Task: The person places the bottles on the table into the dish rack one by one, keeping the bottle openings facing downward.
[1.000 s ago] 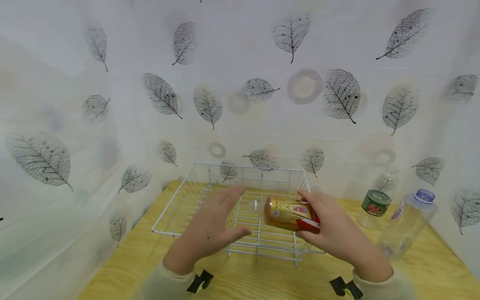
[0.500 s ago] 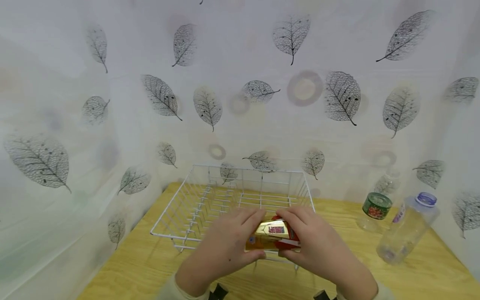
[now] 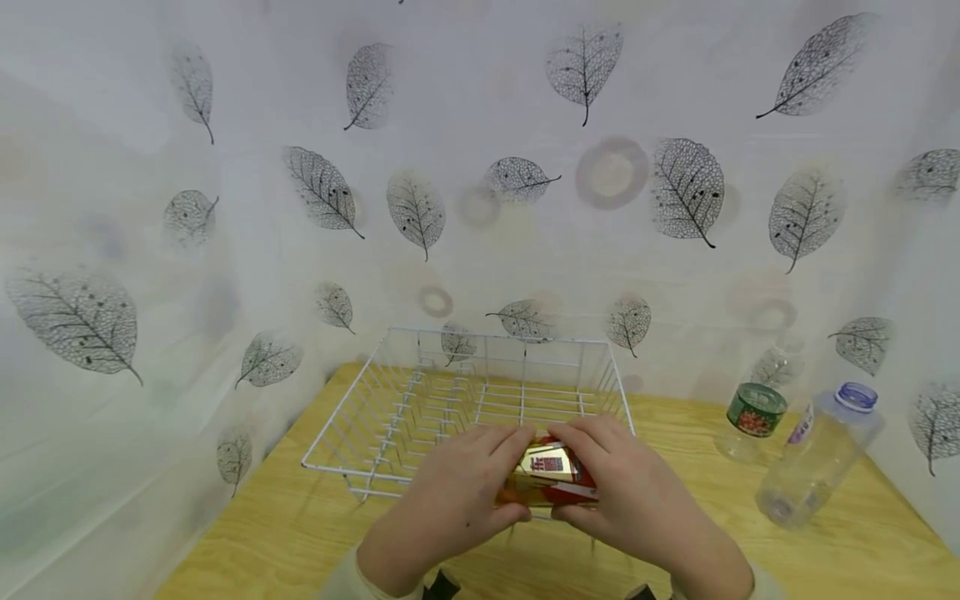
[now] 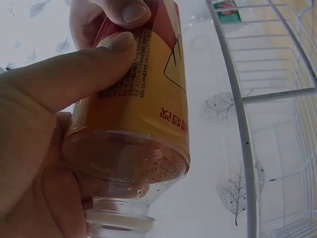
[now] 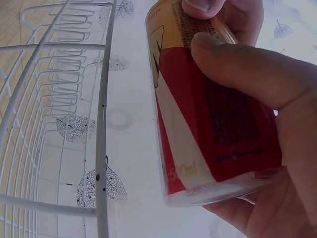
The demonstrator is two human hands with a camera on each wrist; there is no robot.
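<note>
Between the two hands lies a clear plastic bottle (image 3: pixel 546 471) with a gold and red label, held sideways over the near side of a white wire rack (image 3: pixel 480 412). My left hand (image 3: pixel 461 487) grips the bottle's neck end, its thumb across the label in the left wrist view. That view also shows the bottle's neck (image 4: pixel 121 218), without a cap, and droplets inside. At the base end my right hand (image 3: pixel 633 487) grips it, thumb pressed on the red part of the label (image 5: pixel 218 114).
To the right on the wooden table (image 3: pixel 247 533) stand a large clear bottle with a purple rim (image 3: pixel 817 467) and a smaller clear bottle with a green label (image 3: pixel 756 410). A leaf-patterned curtain (image 3: pixel 480 242) hangs behind and at the left.
My left hand has come in from the left to take hold of the bottle's neck end. The bottle and my right hand have moved lower and nearer, then stayed almost still.
</note>
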